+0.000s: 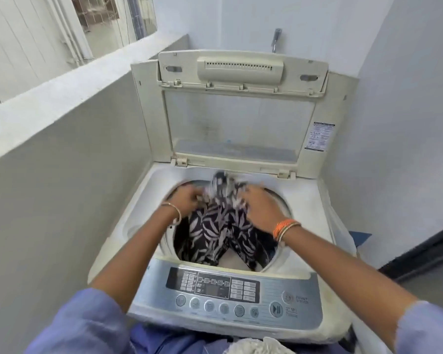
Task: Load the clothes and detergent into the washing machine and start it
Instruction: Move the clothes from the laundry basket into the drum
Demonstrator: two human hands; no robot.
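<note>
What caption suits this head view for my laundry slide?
Left hand and right hand feed a black-and-white leaf-print garment into the open cream top-loading washing machine.

Person wears a light blue-violet garment; the left sleeve (82, 320) and right sleeve (425, 328) end near the elbow. Left wrist carries one thin gold bangle (175, 212). Right wrist carries orange thread bands (283, 226) beside a thin gold bracelet (289, 229).
</note>
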